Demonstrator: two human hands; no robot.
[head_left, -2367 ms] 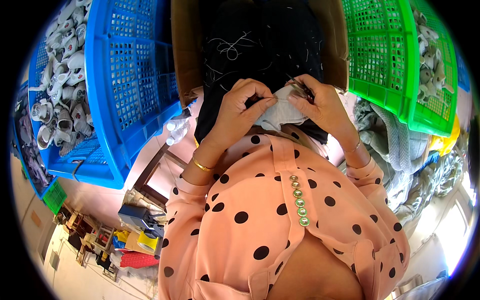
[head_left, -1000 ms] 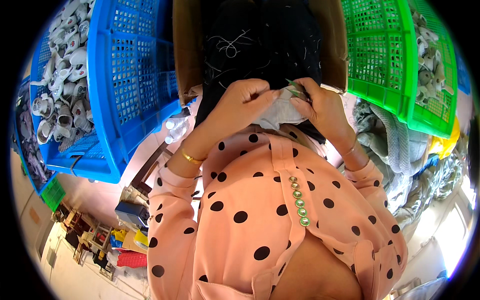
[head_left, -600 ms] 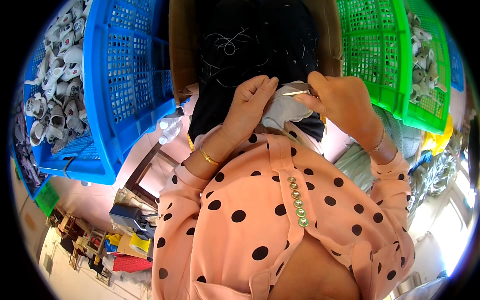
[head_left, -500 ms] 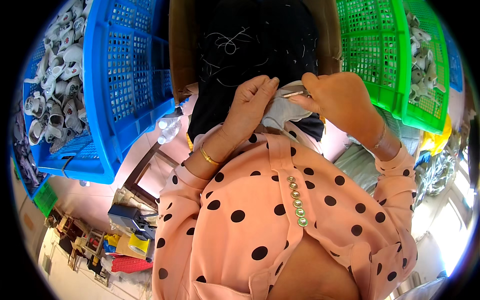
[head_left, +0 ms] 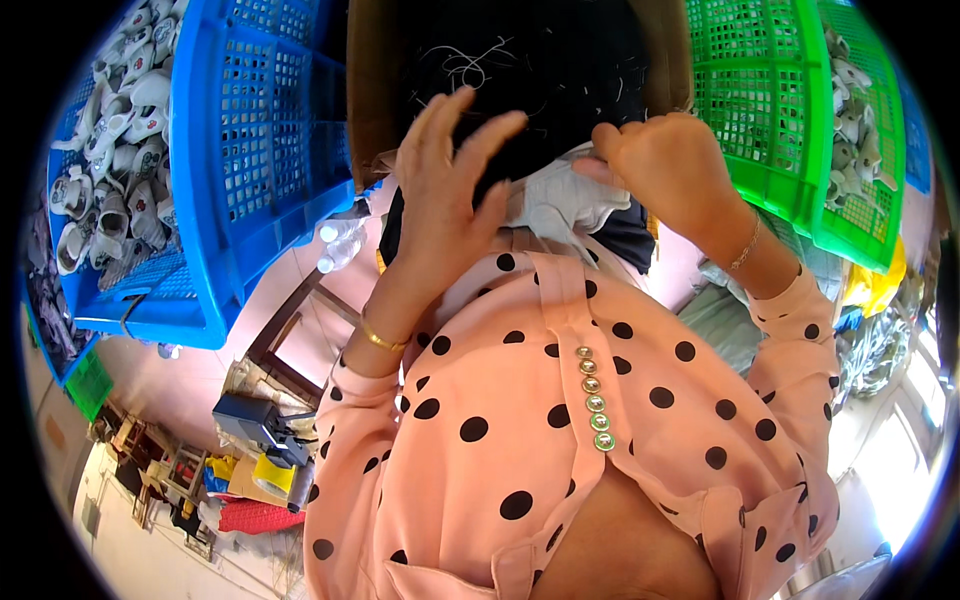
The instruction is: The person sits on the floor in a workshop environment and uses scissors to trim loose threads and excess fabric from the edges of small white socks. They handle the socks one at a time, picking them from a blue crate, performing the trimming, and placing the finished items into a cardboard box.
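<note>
My left hand (head_left: 445, 190) is raised over my lap with its fingers spread, slightly blurred, and holds nothing. My right hand (head_left: 662, 165) is closed at the right, thumb and curled fingers together; whatever sits inside it is hidden. Between and below the hands, a white piece that looks like a shoe upper (head_left: 572, 200) rests on my lap against the polka-dot blouse. Loose pale threads (head_left: 468, 62) lie on the black cloth (head_left: 560, 70) over my legs.
At the left stands a blue crate (head_left: 205, 250) with many white shoe uppers (head_left: 120, 140). A green crate (head_left: 765, 110) at the right has similar pieces (head_left: 855, 130) beside it. Cardboard edges (head_left: 365, 100) flank my legs. Clear plastic bottles (head_left: 342, 247) are on the left.
My left hand has come off the white piece, risen left and spread its fingers. My right hand has lifted slightly up and right; the metal blade seen by it before no longer shows.
</note>
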